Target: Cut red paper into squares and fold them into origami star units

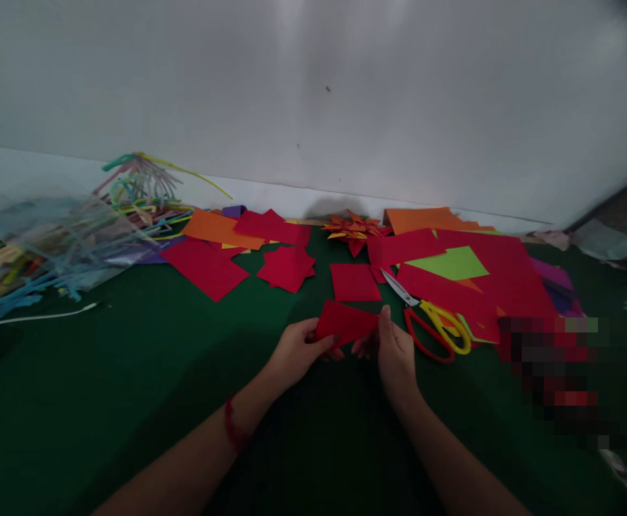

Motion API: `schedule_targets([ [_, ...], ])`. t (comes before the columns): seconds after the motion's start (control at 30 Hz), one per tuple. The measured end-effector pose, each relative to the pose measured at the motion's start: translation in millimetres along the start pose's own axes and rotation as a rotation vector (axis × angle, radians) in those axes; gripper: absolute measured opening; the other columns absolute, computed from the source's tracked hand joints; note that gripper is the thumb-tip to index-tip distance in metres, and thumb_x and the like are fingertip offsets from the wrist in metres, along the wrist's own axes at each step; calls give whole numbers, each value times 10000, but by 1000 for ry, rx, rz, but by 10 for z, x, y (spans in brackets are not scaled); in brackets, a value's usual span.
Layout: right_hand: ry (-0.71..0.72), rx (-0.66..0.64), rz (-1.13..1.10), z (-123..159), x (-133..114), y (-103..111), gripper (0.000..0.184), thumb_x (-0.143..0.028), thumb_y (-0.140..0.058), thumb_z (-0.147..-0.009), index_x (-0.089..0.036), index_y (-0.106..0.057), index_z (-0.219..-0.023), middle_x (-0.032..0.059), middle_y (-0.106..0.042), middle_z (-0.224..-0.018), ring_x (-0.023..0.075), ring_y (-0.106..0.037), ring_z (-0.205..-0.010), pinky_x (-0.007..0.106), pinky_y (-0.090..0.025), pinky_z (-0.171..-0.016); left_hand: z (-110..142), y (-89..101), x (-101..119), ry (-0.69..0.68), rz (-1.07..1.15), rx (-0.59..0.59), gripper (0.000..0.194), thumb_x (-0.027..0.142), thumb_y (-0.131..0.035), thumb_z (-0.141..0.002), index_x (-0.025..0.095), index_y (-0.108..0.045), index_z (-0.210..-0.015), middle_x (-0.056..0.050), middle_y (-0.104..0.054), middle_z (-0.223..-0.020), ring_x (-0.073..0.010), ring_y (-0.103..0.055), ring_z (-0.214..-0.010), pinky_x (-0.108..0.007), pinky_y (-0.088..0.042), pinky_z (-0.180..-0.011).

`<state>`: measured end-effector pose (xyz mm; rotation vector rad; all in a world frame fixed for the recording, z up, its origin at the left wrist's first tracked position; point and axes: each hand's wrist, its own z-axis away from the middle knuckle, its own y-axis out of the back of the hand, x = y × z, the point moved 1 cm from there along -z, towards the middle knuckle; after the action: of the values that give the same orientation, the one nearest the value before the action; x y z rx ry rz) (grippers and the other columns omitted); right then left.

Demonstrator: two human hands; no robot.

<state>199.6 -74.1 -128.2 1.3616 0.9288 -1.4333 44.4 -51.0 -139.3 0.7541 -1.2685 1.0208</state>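
Observation:
Between my two hands is a small red piece of paper (345, 322), lifted a little off the dark green table. My left hand (301, 349) pinches its left end, thumb on top and fingers underneath. At the right end, my right hand (393, 351) grips the edge, with the thumb pointing up and the other fingers partly hidden behind the sheet. Just beyond the paper lies a red square (355, 282). Right of my right hand rest scissors (436, 326) with one red and one yellow handle, their blades slightly apart.
Red sheets (506, 272), a lime-green piece (447, 264) and orange paper (423, 218) spread over the right. A folded orange paper star (353, 227) sits at the back. Red squares (289, 267) lie left of centre. Coloured pipe cleaners (146, 215) and a plastic bag (71, 229) fill the far left.

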Motion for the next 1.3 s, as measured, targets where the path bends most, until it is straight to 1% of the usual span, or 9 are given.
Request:
schedule_targets([
  [0.17,46,8,-98,7,-9,2,503,-584,-363,-829,-178,-558,-605,43,-583,-472,164,-562,-459,257,-375,-401,-3,-10,4,16,4,-7,192,291,-585,-769,143,-617,-886,-69,-687,-676,-162,-649,-617,-242,-487,-571],
  [0.3,-44,-156,-100,-19,29,-38,447,-594,-478,-761,-170,-572,-658,35,-608,-534,149,-552,-448,243,-397,-379,-16,7,-11,6,62,5,176,288,-591,-765,147,-602,-869,-60,-682,-674,-155,-641,-601,-244,-486,-567],
  [0.4,-36,-239,-6,-33,40,-79,370,-516,-609,-700,-161,-577,-599,12,-586,-503,119,-510,-405,233,-407,-383,-24,18,-21,-20,76,0,175,277,-601,-751,147,-600,-868,-61,-677,-691,-156,-632,-599,-254,-485,-569],
  [0.6,-9,-186,48,-41,15,-75,343,-434,-612,-729,-153,-583,-534,14,-588,-487,106,-510,-404,222,-416,-416,-33,15,-28,-41,32,-31,217,229,-617,-721,147,-569,-916,-58,-665,-776,-169,-631,-687,-268,-482,-603],
  [0.73,-6,-204,-5,-24,-11,-71,302,-422,-628,-717,-158,-583,-579,7,-594,-504,112,-524,-418,221,-425,-425,-37,21,-37,-41,20,-83,205,215,-605,-736,139,-570,-924,-38,-653,-781,-153,-624,-693,-267,-478,-635],
  [0.87,18,-185,46,-2,-41,-89,327,-410,-629,-713,-166,-557,-509,-1,-566,-453,109,-510,-401,220,-414,-420,-28,18,-38,-55,34,-127,201,214,-602,-752,136,-573,-935,-32,-651,-756,-138,-624,-665,-245,-473,-613],
  [0.97,39,-157,91,1,-46,-98,344,-413,-615,-720,-171,-552,-484,0,-559,-433,113,-503,-390,226,-407,-415,-25,8,-48,-38,57,-153,191,265,-606,-761,125,-577,-887,-42,-658,-730,-145,-635,-644,-254,-489,-609],
  [1.13,37,-136,107,-18,-17,-91,374,-429,-598,-733,-172,-534,-469,-4,-539,-423,104,-480,-379,222,-394,-413,-29,-2,-89,28,95,-156,344,430,-421,-862,116,-558,-826,-59,-659,-618,-148,-636,-557,-269,-502,-571],
  [1.3,57,-111,63,-26,4,-71,339,-421,-614,-729,-167,-550,-515,2,-558,-459,104,-483,-395,217,-387,-414,-33,-4,-114,28,101,-205,233,359,-529,-822,128,-541,-849,-18,-633,-580,-127,-611,-504,-239,-497,-510],
])
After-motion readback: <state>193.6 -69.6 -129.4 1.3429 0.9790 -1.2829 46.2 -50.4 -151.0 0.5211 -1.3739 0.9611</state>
